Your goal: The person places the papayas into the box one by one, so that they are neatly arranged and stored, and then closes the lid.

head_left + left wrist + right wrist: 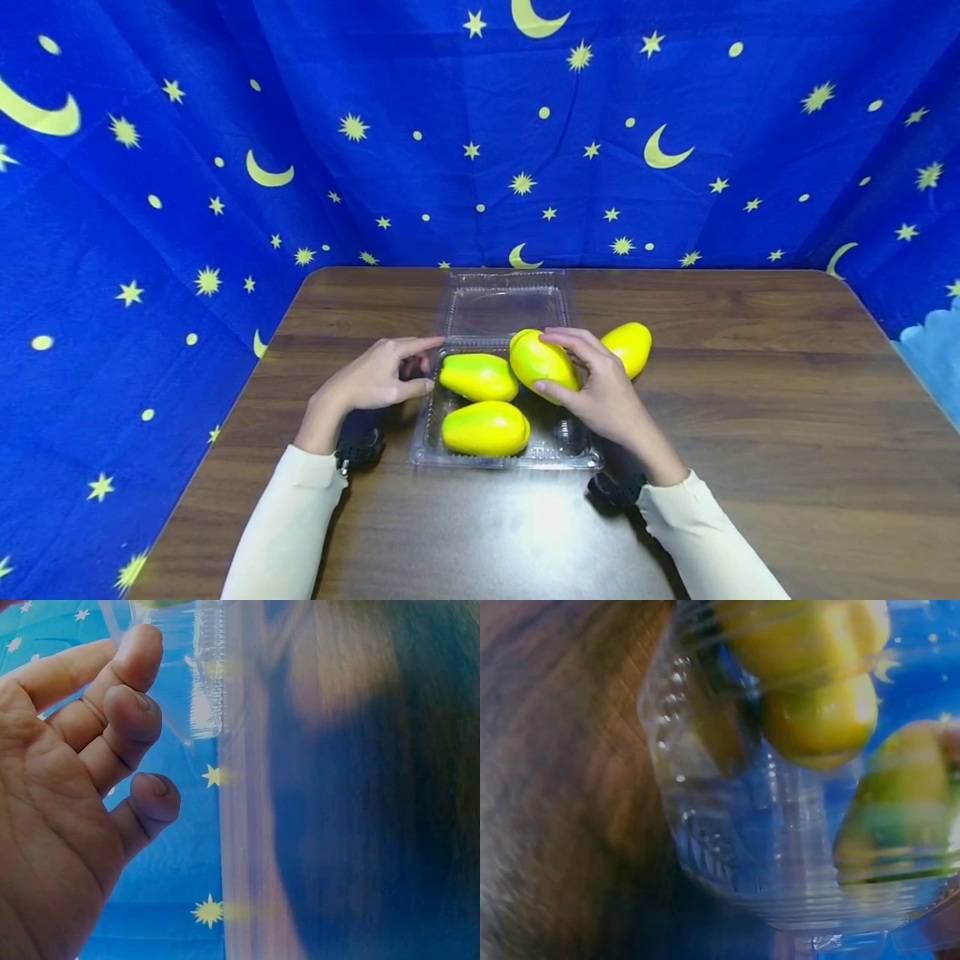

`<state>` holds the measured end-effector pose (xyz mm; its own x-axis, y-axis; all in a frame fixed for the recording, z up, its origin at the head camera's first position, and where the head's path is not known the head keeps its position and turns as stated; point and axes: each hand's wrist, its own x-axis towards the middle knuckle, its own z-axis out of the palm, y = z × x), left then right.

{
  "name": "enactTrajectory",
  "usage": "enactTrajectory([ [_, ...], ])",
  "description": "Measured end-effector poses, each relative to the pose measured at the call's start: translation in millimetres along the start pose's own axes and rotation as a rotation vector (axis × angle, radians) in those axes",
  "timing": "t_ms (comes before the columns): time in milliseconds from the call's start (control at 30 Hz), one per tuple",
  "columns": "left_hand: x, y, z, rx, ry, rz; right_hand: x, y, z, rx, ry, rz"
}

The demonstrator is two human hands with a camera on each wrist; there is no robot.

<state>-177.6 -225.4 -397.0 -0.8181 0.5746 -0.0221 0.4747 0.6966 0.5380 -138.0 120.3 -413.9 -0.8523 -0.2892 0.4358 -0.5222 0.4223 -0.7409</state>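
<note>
My right hand [607,396] grips a yellow mango [542,363] between thumb and fingers, over the back right part of a clear plastic clamshell box [581,460]. Inside the box's left side lie two more mangoes, a rear one [478,377] and a front one [486,429], both on their sides. My left hand [378,375] is at the box's left edge, index finger and thumb stretched toward it; its other fingers [135,720] bend loosely around nothing. Through the box wall, the right wrist view shows the held mango [896,802] beside the other two.
The box's lid [510,312] is folded back flat on the table toward the rear edge. Another mango [628,346] lies on the brown wooden table [765,400], partly hidden behind my right hand. A blue curtain [420,83] with moons and stars surrounds the table.
</note>
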Motion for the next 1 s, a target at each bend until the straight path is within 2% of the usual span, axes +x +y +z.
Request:
enactTrajectory([
  [533, 1.8, -0.6, 0.4, 0.011, 0.000, 0.002, 8.5, 9.6, -1.0, -0.017, -0.077, -0.001],
  [767, 2.4, -0.2, -1.1, 0.008, 0.004, 0.000, 9.3, 10.0, -3.9, -0.071, -0.092, -0.014],
  [1000, 2.7, -1.4, 0.9, 0.012, 0.000, 0.002, 7.1, 9.8, -3.5, -0.074, -0.111, 0.027],
])
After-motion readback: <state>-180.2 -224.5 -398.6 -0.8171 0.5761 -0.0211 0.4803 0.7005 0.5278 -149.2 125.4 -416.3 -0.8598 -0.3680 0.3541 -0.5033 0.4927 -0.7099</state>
